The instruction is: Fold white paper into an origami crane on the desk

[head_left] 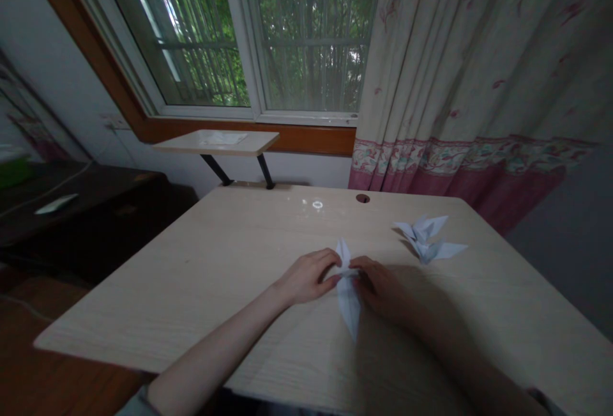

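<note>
A white folded paper lies lengthwise on the desk between my hands, one pointed end towards me and a narrower tip pointing away. From the left, my left hand pinches its middle with thumb and fingers. My right hand grips the same middle part from the other side, its fingers curled and partly in shadow. The creases under the fingertips are hidden. Farther right on the desk rest folded paper cranes, close together and touching, with wings spread.
The pale wooden desk has a round cable hole near its back edge. A small raised shelf stands at the back left. Behind are a window and a long curtain. A dark cabinet is at left.
</note>
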### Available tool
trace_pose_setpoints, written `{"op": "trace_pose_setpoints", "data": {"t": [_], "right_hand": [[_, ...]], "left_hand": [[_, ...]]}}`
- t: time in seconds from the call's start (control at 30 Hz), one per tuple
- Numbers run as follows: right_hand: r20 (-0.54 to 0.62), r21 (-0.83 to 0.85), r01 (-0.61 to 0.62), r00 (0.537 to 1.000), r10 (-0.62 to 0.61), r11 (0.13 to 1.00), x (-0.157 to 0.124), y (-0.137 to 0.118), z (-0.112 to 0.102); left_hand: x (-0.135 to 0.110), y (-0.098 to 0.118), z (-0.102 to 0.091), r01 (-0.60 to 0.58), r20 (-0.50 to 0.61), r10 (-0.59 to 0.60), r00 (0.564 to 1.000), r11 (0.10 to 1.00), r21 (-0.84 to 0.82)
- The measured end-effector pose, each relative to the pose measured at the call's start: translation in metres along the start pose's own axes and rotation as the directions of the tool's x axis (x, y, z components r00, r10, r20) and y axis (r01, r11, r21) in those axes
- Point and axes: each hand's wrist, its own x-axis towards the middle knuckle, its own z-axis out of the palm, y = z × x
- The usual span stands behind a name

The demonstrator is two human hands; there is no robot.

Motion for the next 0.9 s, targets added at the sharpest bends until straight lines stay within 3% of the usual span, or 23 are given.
{"op": "trace_pose_setpoints", "data": {"t": [0.2, 0.3, 0.43, 0.6, 0.9], "right_hand": [[-0.116, 0.022, 0.002, 0.993, 0.0, 1.0, 0.004, 0.004, 0.006], [-0.121, 0.029, -0.019, 0.992, 0.023, 0.999, 0.003, 0.006, 0.007], [-0.128, 0.064, -0.01, 0.992, 0.018, 0.998, 0.003, 0.007, 0.007], [-0.165, -0.018, 0.062, 0.984, -0.064, 0.998, 0.004, 0.011, 0.007], [-0.059, -0.13, 0.012, 0.998, -0.02, 0.991, 0.002, 0.014, 0.007]], "left_hand": [[0.0, 0.0, 0.002, 0.158, -0.041, -0.161, 0.986, 0.984, -0.079], [-0.001, -0.003, 0.006, 0.173, -0.062, -0.184, 0.981, 0.973, -0.152], [-0.002, -0.01, 0.011, 0.138, -0.099, -0.161, 0.982, 0.969, -0.205], [0.0, -0.011, 0.012, 0.02, -0.141, -0.037, 0.989, 0.992, -0.122], [-0.001, -0.014, 0.013, 0.035, -0.116, -0.032, 0.993, 0.999, 0.02]]}}
